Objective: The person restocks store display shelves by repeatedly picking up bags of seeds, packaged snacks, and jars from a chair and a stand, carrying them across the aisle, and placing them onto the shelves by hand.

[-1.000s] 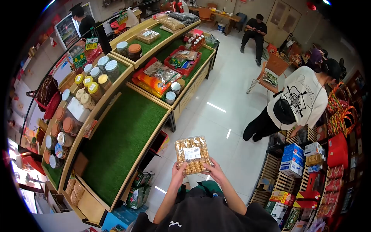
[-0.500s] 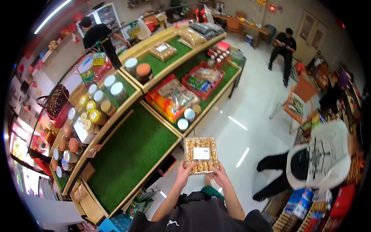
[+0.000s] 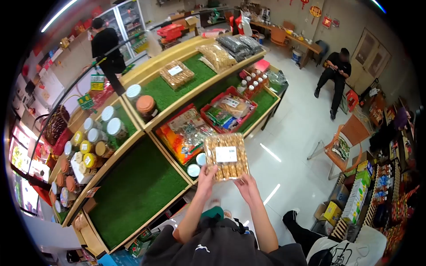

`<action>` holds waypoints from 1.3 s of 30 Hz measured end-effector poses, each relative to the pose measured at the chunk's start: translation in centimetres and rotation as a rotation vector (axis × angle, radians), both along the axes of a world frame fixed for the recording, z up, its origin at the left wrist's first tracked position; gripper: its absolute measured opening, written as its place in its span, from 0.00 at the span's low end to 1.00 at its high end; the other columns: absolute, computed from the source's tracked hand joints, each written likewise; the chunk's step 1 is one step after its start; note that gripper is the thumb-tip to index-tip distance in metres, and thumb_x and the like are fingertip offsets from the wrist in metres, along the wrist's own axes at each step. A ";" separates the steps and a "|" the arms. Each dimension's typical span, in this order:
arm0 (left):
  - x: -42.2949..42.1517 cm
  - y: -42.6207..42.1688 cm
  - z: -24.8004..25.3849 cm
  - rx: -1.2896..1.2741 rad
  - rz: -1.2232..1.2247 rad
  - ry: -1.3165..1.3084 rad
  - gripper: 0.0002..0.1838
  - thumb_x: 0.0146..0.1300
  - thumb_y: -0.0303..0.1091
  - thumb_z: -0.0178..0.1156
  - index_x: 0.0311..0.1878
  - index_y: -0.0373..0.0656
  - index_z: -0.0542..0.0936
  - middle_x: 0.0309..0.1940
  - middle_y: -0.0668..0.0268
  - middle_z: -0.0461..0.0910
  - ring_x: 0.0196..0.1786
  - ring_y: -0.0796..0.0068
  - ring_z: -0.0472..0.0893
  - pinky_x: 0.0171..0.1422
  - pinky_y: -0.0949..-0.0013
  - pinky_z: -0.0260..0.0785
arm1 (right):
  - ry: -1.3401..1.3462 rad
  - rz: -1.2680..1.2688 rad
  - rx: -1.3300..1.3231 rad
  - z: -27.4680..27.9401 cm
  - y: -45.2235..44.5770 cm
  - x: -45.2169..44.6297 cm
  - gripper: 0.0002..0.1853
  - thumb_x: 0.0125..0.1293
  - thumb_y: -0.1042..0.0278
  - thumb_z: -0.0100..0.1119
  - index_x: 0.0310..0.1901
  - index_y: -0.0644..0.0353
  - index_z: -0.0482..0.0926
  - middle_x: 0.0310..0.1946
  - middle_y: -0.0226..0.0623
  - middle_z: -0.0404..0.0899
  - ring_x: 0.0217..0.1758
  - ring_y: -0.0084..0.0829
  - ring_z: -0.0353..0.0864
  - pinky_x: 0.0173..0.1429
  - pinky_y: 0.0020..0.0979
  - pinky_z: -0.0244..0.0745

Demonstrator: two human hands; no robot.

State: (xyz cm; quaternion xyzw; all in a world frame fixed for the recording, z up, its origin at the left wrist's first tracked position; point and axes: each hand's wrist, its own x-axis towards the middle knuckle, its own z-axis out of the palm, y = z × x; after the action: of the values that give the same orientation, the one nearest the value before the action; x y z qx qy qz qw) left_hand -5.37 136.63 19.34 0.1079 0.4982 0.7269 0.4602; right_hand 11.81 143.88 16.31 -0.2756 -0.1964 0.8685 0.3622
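Note:
A clear plastic package of golden-brown snack pieces in rows (image 3: 227, 168), with a white label on top, is held out in front of my body. My left hand (image 3: 206, 181) grips its near left corner, thumb on top. At the near right corner, my right hand (image 3: 247, 188) is closed on the edge. The fingers underneath are hidden. Beyond the package's left side are white-lidded jars (image 3: 193, 170) and a red tray of bagged goods (image 3: 185, 133) on the lower shelf. A similar labelled package (image 3: 176, 74) lies on the upper shelf.
A wooden display stand with green turf (image 3: 133, 190) fills the left. Lidded jars (image 3: 91, 160) line its far side. A seated person (image 3: 336, 73) is at the back right, an orange chair (image 3: 348, 142) nearer. A person in white (image 3: 350, 248) is close by, lower right.
Both hands and the package have risen in the view and now overlap the stand's lower shelf edge. The white-shirted person appears lower. The person at the back left has lowered an outstretched arm.

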 end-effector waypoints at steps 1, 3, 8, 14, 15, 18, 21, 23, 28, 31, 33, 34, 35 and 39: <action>-0.4 1.8 0.7 -0.008 0.026 -0.017 0.23 0.62 0.38 0.65 0.55 0.38 0.69 0.46 0.66 0.76 0.48 0.78 0.75 0.52 0.72 0.68 | 0.083 -0.017 -0.043 -0.6 1.7 -0.5 0.25 0.67 0.68 0.58 0.62 0.59 0.61 0.52 0.41 0.75 0.57 0.37 0.76 0.59 0.41 0.74; -1.4 5.0 2.0 -0.024 0.050 -0.018 0.25 0.63 0.37 0.65 0.58 0.37 0.67 0.49 0.64 0.76 0.50 0.77 0.74 0.54 0.72 0.67 | 0.080 -0.021 -0.053 0.6 4.7 -2.3 0.23 0.67 0.68 0.58 0.60 0.59 0.62 0.51 0.41 0.75 0.56 0.38 0.76 0.59 0.42 0.74; -5.7 13.8 2.2 0.092 0.085 0.027 0.26 0.64 0.36 0.63 0.59 0.36 0.65 0.54 0.60 0.73 0.55 0.74 0.73 0.59 0.70 0.66 | 0.050 0.003 -0.020 5.0 12.7 -8.8 0.20 0.67 0.68 0.57 0.57 0.59 0.63 0.51 0.42 0.74 0.52 0.41 0.78 0.61 0.48 0.74; -12.5 22.4 6.4 0.098 0.015 0.427 0.24 0.68 0.38 0.58 0.60 0.36 0.64 0.49 0.63 0.75 0.50 0.76 0.74 0.55 0.73 0.66 | 0.099 0.034 0.039 7.2 22.4 -15.1 0.18 0.67 0.71 0.55 0.56 0.57 0.62 0.51 0.44 0.74 0.51 0.44 0.79 0.62 0.53 0.74; -14.1 23.7 6.6 0.094 0.017 0.432 0.24 0.68 0.38 0.58 0.60 0.36 0.64 0.49 0.63 0.75 0.50 0.76 0.74 0.55 0.73 0.66 | 0.148 0.055 0.020 8.1 23.9 -16.1 0.17 0.67 0.72 0.54 0.55 0.56 0.63 0.51 0.43 0.74 0.51 0.45 0.79 0.62 0.53 0.73; -18.3 26.4 8.4 0.082 -0.169 0.506 0.24 0.74 0.43 0.47 0.63 0.36 0.63 0.53 0.63 0.73 0.52 0.75 0.75 0.58 0.72 0.66 | 0.179 0.080 -0.034 9.4 27.8 -19.0 0.21 0.67 0.67 0.56 0.58 0.56 0.64 0.52 0.43 0.76 0.53 0.46 0.78 0.63 0.51 0.73; -22.4 28.5 9.7 0.085 -0.282 0.595 0.27 0.75 0.44 0.44 0.68 0.35 0.59 0.58 0.58 0.70 0.60 0.69 0.73 0.63 0.67 0.65 | 0.167 0.099 -0.099 9.5 31.7 -21.3 0.20 0.66 0.63 0.58 0.57 0.56 0.67 0.51 0.43 0.77 0.54 0.45 0.78 0.62 0.48 0.73; -23.5 29.6 9.8 0.097 -0.270 0.561 0.29 0.75 0.44 0.45 0.70 0.35 0.56 0.62 0.56 0.66 0.61 0.68 0.71 0.62 0.66 0.65 | 0.145 0.130 -0.062 9.8 33.7 -22.7 0.20 0.65 0.63 0.58 0.57 0.56 0.68 0.50 0.42 0.78 0.54 0.44 0.78 0.62 0.46 0.74; -25.6 31.3 7.8 -0.001 -0.119 0.693 0.32 0.74 0.42 0.47 0.73 0.39 0.49 0.64 0.56 0.62 0.52 0.71 0.70 0.53 0.68 0.67 | 0.074 0.261 -0.058 9.4 37.1 -27.2 0.20 0.65 0.62 0.59 0.56 0.56 0.70 0.48 0.42 0.78 0.51 0.41 0.79 0.59 0.44 0.76; -26.9 32.0 8.4 -0.046 0.061 0.731 0.36 0.71 0.41 0.52 0.74 0.41 0.47 0.67 0.54 0.59 0.58 0.67 0.69 0.58 0.64 0.67 | 0.086 0.292 -0.162 9.6 38.6 -30.3 0.22 0.64 0.60 0.61 0.56 0.58 0.69 0.50 0.41 0.74 0.53 0.41 0.76 0.61 0.40 0.76; -28.2 32.4 8.0 -0.126 0.139 0.788 0.37 0.69 0.41 0.55 0.74 0.39 0.49 0.68 0.52 0.59 0.64 0.59 0.67 0.65 0.58 0.64 | 0.057 0.317 -0.175 9.9 39.6 -32.1 0.25 0.64 0.59 0.61 0.58 0.58 0.66 0.53 0.40 0.71 0.55 0.42 0.75 0.62 0.39 0.75; -28.8 32.7 7.9 -0.185 0.190 0.914 0.36 0.68 0.40 0.55 0.73 0.40 0.52 0.67 0.51 0.60 0.67 0.53 0.64 0.70 0.55 0.58 | 0.033 0.325 -0.165 10.0 40.1 -32.8 0.26 0.63 0.59 0.62 0.59 0.57 0.65 0.54 0.40 0.69 0.56 0.42 0.74 0.63 0.39 0.75; -29.5 33.0 7.7 -0.300 0.231 1.108 0.36 0.67 0.39 0.57 0.73 0.40 0.53 0.67 0.51 0.60 0.69 0.50 0.61 0.72 0.54 0.54 | 0.036 0.336 -0.146 9.8 40.7 -33.6 0.27 0.63 0.61 0.62 0.61 0.56 0.62 0.55 0.40 0.67 0.57 0.41 0.73 0.62 0.41 0.75; -31.3 35.5 6.6 -0.581 0.389 1.635 0.39 0.61 0.35 0.60 0.73 0.42 0.54 0.69 0.52 0.59 0.73 0.46 0.54 0.76 0.51 0.44 | 0.054 0.354 -0.113 9.1 42.8 -36.1 0.25 0.65 0.65 0.61 0.60 0.56 0.63 0.53 0.37 0.68 0.52 0.38 0.74 0.61 0.45 0.75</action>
State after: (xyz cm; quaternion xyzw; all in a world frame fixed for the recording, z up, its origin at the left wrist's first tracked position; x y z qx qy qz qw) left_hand -36.70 172.10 25.92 0.3855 0.8453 0.3327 -0.1619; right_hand -24.33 186.68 25.40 -0.2332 -0.1828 0.9354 0.1928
